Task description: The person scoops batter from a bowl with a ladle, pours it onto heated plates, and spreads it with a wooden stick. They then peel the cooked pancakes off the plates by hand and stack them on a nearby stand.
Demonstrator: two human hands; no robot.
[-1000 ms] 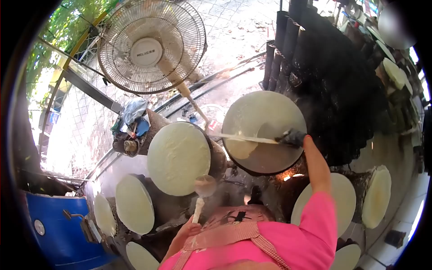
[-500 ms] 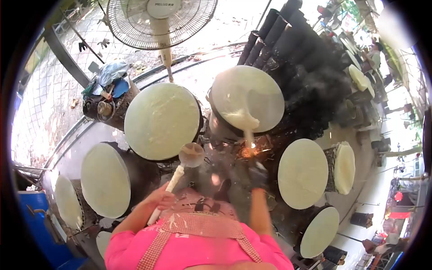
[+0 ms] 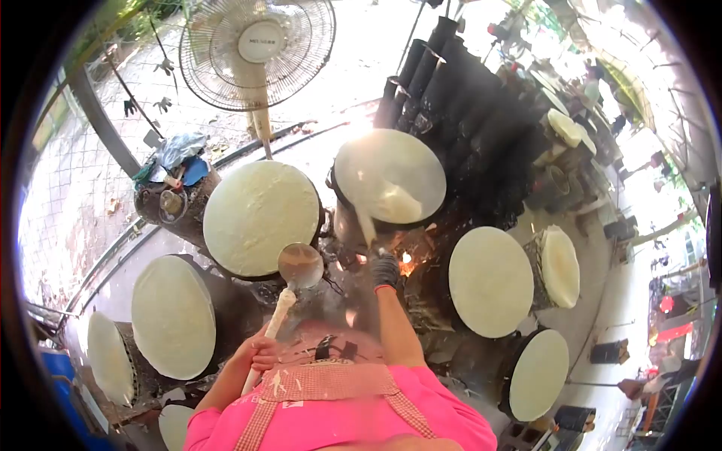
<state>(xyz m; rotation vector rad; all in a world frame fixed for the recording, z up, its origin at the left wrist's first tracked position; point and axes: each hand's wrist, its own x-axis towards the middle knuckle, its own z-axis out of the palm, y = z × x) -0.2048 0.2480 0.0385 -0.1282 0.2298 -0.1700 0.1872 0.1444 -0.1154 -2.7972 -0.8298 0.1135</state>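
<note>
My left hand (image 3: 261,353) is closed around the pale, wrapped handle of a ladle (image 3: 301,264), its round bowl raised beside the near edge of a large round pan with a pale top (image 3: 261,218). My right hand (image 3: 384,271), in a dark glove, grips a long-handled tool (image 3: 367,229) with a broad pale head. That head lies over another round pan (image 3: 410,161), whose surface is pale and hazy with steam. A fire (image 3: 407,263) glows just beside my gloved hand, below this pan.
More round pale-topped pans stand to the left (image 3: 174,317) and right (image 3: 491,282). A fan (image 3: 259,41) stands behind, beside dark stacked pipes (image 3: 459,98). A cluttered drum (image 3: 171,203) sits at back left. A blue barrel (image 3: 59,366) shows at the left edge.
My right hand has moved left and up, and its tool now slants the other way across the back pan. The ladle in my left hand has shifted slightly. The whole view has swung a little.
</note>
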